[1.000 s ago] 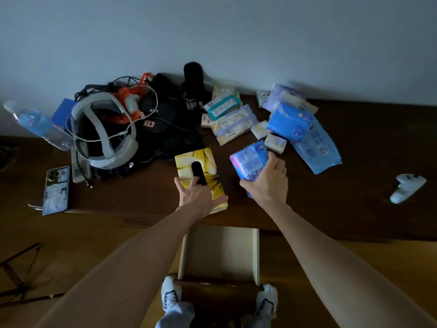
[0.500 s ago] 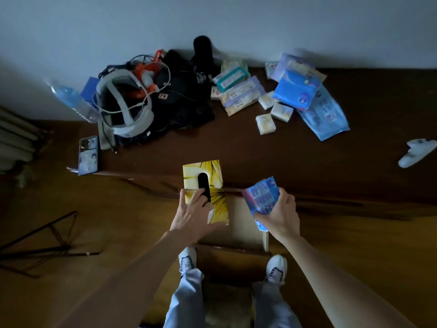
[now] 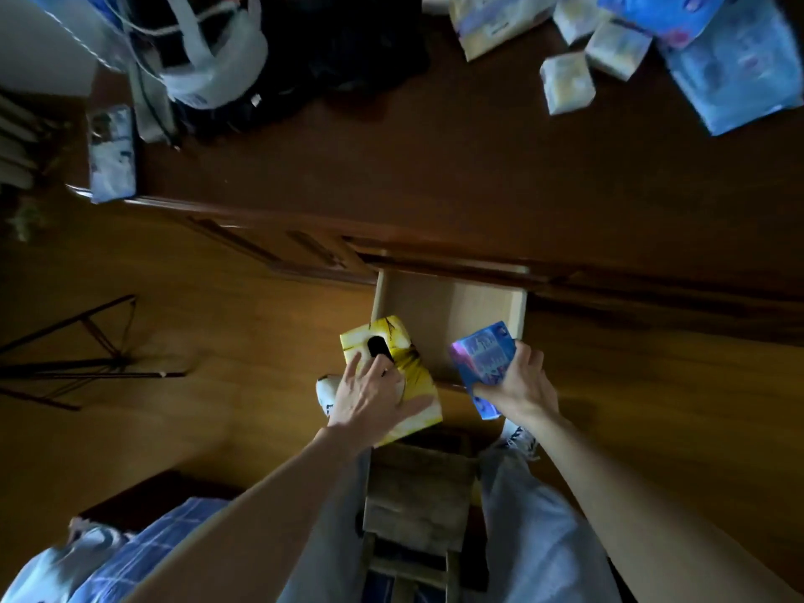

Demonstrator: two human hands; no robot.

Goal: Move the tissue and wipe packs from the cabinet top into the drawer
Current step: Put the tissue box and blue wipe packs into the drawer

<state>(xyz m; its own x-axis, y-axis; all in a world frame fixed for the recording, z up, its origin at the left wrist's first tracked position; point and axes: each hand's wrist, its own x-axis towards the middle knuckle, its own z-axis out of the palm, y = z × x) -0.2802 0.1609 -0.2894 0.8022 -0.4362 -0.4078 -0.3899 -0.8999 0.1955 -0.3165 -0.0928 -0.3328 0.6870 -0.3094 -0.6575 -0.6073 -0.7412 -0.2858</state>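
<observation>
My left hand (image 3: 374,398) grips a yellow tissue box (image 3: 383,341) with a dark oval slot, held over the front left corner of the open pale wood drawer (image 3: 452,306). My right hand (image 3: 517,385) holds a blue pack (image 3: 483,354) at the drawer's front right corner. Both items hang above the drawer, clear of the dark cabinet top (image 3: 391,167). Several more blue and white tissue and wipe packs (image 3: 735,76) lie at the top right of the cabinet, with small white packs (image 3: 565,87) beside them.
A white headset with cables (image 3: 209,58) and dark gear crowd the cabinet's back left. A phone (image 3: 111,154) lies at the left edge. A wooden stool (image 3: 417,493) stands between my legs under the drawer. A black stand (image 3: 87,354) is on the floor at left.
Both hands have pulled back from the cabinet top and come down, carrying the yellow box and the blue pack over the open drawer. My view has tipped downward.
</observation>
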